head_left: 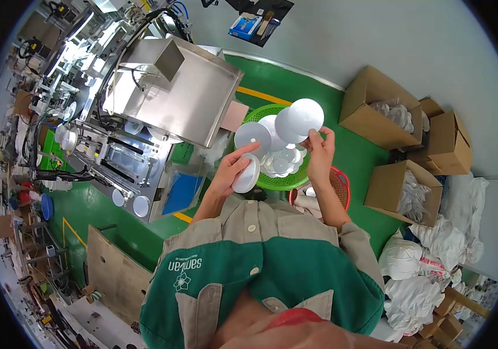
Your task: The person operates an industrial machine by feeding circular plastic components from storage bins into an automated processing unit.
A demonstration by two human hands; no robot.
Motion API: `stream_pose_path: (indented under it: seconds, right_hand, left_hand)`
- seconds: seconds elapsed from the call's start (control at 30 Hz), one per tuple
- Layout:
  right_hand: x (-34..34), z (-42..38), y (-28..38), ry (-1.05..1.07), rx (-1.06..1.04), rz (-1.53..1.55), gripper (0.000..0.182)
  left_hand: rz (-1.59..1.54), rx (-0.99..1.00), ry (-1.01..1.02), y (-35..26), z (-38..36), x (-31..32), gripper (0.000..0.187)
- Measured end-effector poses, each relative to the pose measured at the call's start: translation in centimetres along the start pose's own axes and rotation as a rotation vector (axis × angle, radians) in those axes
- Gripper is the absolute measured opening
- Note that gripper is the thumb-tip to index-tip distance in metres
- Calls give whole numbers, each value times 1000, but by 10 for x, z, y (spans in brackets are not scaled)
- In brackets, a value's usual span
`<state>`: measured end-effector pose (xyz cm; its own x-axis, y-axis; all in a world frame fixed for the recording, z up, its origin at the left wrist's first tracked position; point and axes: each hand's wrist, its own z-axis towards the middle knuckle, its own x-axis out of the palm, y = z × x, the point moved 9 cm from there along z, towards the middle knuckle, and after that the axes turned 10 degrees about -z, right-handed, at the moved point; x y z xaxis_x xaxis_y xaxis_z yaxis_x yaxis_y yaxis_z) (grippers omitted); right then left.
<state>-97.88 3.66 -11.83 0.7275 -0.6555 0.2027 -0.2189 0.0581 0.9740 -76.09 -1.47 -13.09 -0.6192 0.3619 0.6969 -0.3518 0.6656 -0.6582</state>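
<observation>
Several round white discs (246, 173) are stacked in my left hand (229, 170), whose fingers press round their edge. My right hand (320, 150) pinches a white disc (306, 116) by its lower edge, and another disc lies partly behind that one. Beneath both hands a green basket (278, 184) holds many white discs (282, 165) of different sizes. One large disc (252, 138) rests at the basket's left side, just above my left fingertips.
Left of the basket is a steel-topped machine (202, 87) with a blue bin (182, 193) below. A red basket (341, 187) stands close by my right forearm. Cardboard boxes (371, 116) and white sacks (400, 256) line the right side.
</observation>
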Motion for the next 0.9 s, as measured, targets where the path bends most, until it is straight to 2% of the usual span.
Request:
stream_pose_path:
  seconds: [0.07, 0.43, 0.63, 0.67, 0.7, 0.77, 0.8, 0.83, 0.87, 0.9]
  right_hand:
    - [-10, 4, 1, -44, -7, 51, 21]
    - [-8, 2, -2, 0, -3, 100, 18]
    - [-4, 2, -4, 0, 2, 103, 17]
    - [-7, 2, -8, -27, 18, 68, 18]
    - [-11, 4, -15, -47, 33, 33, 18]
    - [-33, 18, -41, -109, 15, -197, 20]
    - [-56, 31, -71, -103, -92, -331, 23]
    - [-59, 26, -77, -93, -133, -302, 17]
    - [-64, 34, -102, -154, 119, -160, 10]
    - [-51, 36, -98, -26, 103, -134, 7]
  left_hand:
    - [-8, 0, -10, 0, 0, -1, 37]
    - [17, 33, 38, -4, 2, 6, 43]
    - [-26, 2, 68, 1, 5, 2, 40]
    - [6, 10, 20, 2, 7, -1, 40]
    - [21, -11, 56, 11, 11, -4, 40]
    - [-27, -29, 81, 22, 19, -9, 40]
    - [98, 11, 47, 39, 32, -34, 42]
    - [600, 153, 49, 39, 33, -39, 44]
    - [33, 25, 0, 65, 42, -51, 44]
    - [45, 23, 42, 87, 57, -68, 41]
